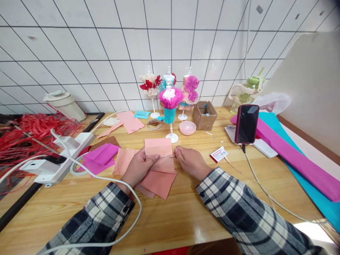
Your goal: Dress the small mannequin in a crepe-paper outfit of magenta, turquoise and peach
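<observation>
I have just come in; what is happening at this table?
A person's left hand holds a peach sheet, thumb on top, while the right hand pinches what looks like a thin strand near its right edge. More peach sheets lie beneath. Behind, a small dress form in magenta and blue stands before three others.

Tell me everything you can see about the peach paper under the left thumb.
The peach paper looks thin, matte and slightly wrinkled, a roughly rectangular piece. The left hand grips its left side, thumb on top, the other fingers mostly hidden. A thin strand runs across it toward the closed right hand; its material is unclear. Its near part overlaps darker peach pieces on the wooden table.
</observation>
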A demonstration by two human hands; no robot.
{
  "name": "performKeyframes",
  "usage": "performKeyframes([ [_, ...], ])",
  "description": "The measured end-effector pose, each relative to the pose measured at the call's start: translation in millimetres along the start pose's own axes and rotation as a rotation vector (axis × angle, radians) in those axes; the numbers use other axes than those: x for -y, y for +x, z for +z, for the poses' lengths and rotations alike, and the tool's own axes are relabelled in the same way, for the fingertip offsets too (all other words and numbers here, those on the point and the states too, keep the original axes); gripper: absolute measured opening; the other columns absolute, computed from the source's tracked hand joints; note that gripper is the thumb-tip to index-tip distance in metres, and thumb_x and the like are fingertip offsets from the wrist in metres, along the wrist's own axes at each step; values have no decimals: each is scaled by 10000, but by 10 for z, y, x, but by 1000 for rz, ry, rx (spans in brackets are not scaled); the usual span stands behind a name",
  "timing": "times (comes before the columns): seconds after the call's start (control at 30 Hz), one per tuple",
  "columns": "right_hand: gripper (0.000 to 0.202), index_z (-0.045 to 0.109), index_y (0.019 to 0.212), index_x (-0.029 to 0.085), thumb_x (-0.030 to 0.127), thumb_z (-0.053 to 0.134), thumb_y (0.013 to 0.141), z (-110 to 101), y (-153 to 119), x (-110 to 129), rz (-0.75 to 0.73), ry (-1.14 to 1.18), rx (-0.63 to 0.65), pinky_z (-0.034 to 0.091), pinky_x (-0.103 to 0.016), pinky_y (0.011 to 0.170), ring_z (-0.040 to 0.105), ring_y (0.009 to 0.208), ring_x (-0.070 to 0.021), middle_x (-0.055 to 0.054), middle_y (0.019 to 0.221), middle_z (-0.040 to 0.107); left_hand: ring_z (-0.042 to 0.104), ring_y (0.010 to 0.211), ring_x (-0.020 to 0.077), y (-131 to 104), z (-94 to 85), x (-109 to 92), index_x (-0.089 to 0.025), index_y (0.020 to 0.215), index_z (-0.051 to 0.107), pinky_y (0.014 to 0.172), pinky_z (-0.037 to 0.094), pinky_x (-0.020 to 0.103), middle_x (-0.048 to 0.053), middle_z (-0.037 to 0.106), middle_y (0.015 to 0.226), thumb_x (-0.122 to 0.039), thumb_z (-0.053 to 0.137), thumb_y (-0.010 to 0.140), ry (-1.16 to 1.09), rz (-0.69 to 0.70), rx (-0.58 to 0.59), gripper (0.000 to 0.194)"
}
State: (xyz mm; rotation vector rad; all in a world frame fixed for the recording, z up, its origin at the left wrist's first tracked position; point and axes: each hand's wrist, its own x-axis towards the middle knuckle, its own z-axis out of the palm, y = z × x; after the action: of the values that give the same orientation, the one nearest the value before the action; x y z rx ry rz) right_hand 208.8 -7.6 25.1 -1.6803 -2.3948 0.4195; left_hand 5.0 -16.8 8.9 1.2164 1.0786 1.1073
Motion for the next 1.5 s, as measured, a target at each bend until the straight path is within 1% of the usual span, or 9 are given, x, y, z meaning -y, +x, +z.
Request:
performKeyframes([
  [0.1,418,534,933,230,384,151,996,-4,1,-11,10,-8,16,268,-264,590,587,734,-163,-29,839,665,653,986,259,-3,-5,7,-178,1121,591,876,493,380,101,681,1133,-324,734,718,15,17,-9,452],
  [0.2,429,544,924,233,386,149,995,-4,-2,-15,8,-4,30,277,-262,596,590,751,-167,-32,854,668,659,966,263,-8,0,9,-174,1126,583,841,508,376,104,688,1117,-338,732,717,18,10,-13,465],
  [0.4,431,551,937,240,394,153,995,-18,-11,1,5,-29,11,286,-263,593,609,769,-176,-30,889,683,674,919,256,-3,15,-2,-199,1089,594,806,523,362,75,715,1055,-368,733,707,26,-1,13,440],
  [0.7,439,558,935,235,399,155,993,-17,-3,13,-2,-80,25,283,-262,579,607,733,-169,-39,863,680,682,884,236,-9,15,8,-199,1116,566,787,528,344,71,714,1052,-339,706,741,26,-1,38,425],
  [0.87,449,569,924,236,414,162,990,-25,-3,20,5,-102,32,288,-263,578,613,740,-177,-44,868,685,671,919,244,-15,21,-2,-194,1099,575,807,519,349,73,708,1062,-342,703,744,52,19,17,405],
  [1.03,452,564,935,231,402,151,993,-38,-7,27,7,-80,45,301,-262,599,614,760,-175,-48,892,684,668,937,252,-20,24,-22,-188,1125,552,824,517,363,85,700,1080,-350,698,750,29,1,34,434],
  [1.13,448,558,944,222,389,146,996,-38,-15,31,2,-55,56,305,-263,612,614,781,-167,-44,901,686,661,961,259,-23,25,-30,-179,1133,543,829,518,370,93,693,1101,-361,698,748,36,-3,24,453],
  [1.37,462,547,952,223,385,117,996,-25,-24,4,35,-65,13,295,-272,598,622,786,-172,-32,895,687,659,968,255,-26,34,-17,-159,1172,515,842,518,383,111,677,1134,-380,677,762,43,15,20,494],
  [1.5,458,541,940,225,397,119,994,-22,-28,19,25,-85,26,289,-272,593,621,782,-172,-36,894,688,657,974,253,-23,34,-14,-162,1176,507,841,518,378,113,667,1154,-374,679,760,62,17,29,497],
])
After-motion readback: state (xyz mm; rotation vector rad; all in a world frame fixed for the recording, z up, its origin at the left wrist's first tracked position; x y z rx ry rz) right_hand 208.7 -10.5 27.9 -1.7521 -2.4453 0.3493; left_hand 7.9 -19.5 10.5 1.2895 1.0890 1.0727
